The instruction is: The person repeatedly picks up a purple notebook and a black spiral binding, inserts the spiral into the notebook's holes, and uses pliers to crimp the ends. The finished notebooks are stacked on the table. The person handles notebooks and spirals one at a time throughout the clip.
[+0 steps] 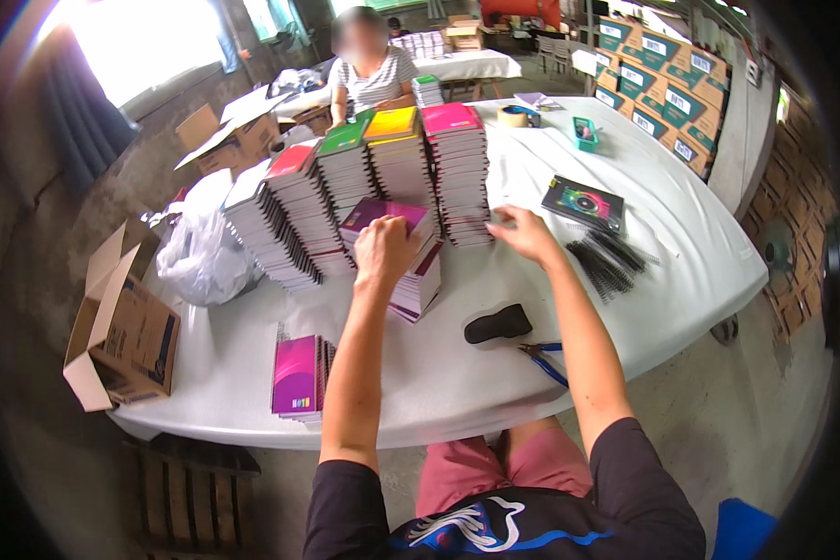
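Work table, seen from the wearer's head: a broad table draped in white cloth (691, 289) carries the materials. Behind its far right side stand stacked brown-and-green cardboard cartons (663, 89); across it, behind the notebooks, is a person in a striped top (376, 79). An open brown cardboard box (138, 341) occupies the near left corner. Tall stacks of wire-bound notebooks form a row, among them a pink-covered stack (459, 177), a yellow-covered stack (399, 168), a green-covered stack (347, 173) and a red-covered stack (303, 201). A translucent white plastic bag (203, 252) bulges at the row's left. The lower stack of purple-covered notebooks (417, 287) stands in front of the row, nearest the wearer. The left hand (385, 247) rests curled on its top; whether it grips a notebook cannot be told. The right hand (525, 231), fingers parted and visibly holding nothing, is just beside the foot of the pink-covered stack; contact is unclear. Smaller items: a short pile of purple notebooks (296, 373) near the front edge, loose black wire coils (607, 266), blue-handled pliers (549, 366) and a black oblong object (497, 324).
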Motion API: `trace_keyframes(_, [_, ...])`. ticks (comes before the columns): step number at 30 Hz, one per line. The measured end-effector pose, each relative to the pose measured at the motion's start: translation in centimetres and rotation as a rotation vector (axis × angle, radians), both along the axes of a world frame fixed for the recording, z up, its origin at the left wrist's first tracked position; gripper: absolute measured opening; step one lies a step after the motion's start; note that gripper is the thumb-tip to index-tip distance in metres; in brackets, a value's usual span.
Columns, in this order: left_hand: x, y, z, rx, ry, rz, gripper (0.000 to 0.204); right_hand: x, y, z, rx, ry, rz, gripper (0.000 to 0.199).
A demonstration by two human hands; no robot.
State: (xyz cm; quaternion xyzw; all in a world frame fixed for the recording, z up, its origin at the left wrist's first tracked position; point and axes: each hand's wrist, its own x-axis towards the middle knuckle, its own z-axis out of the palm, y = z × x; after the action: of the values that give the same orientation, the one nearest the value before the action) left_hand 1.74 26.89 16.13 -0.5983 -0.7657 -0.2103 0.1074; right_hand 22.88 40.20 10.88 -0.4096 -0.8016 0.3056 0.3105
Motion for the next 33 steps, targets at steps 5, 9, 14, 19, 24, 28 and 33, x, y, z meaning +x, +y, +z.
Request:
trace_keyframes(5, [-3.9, -0.3, 1.8, 0.014, -0.308, -0.144, 0.022, 8.8, -2.6, -6.2, -0.084, -0.5, -0.377, 0.058])
trace_keyframes(9, [-4.1, 0.0, 2.8, 0.007, -0.347, -0.114, 0.028, 10.8, -3.6, -9.6, -0.021, -0.558, -0.407, 0.049])
trace_keyframes(14, [-3.8, -0.4, 1.4, 0.179, -0.156, -0.08, 0.044, 10.8, -2.1, -10.6, 0.034, -0.575, -0.436, 0.047])
trace_keyframes(19, [1.2, -3.1, 3.0, 0.624, 0.198, 0.067, 0.051, 8.2, -4.1, -3.3, 0.003, 0.285, -0.122, 0.047])
trace_keyframes(24, [10.0, -8.9, -0.9, 0.599, 0.513, -0.307, 0.038, 3.8, -12.4, 4.3, -0.949, 0.978, 0.479, 0.054])
trace_keyframes(28, [12.0, -11.9, -4.9, 0.384, 0.448, -0.329, 0.038, 5.2, -14.5, 2.1, -0.798, 0.803, 0.443, 0.054])
trace_keyframes(33, [13.0, -14.3, -10.4, 0.162, 0.176, -0.349, 0.047, 4.4, -16.0, -3.1, -0.241, 0.349, 0.365, 0.051])
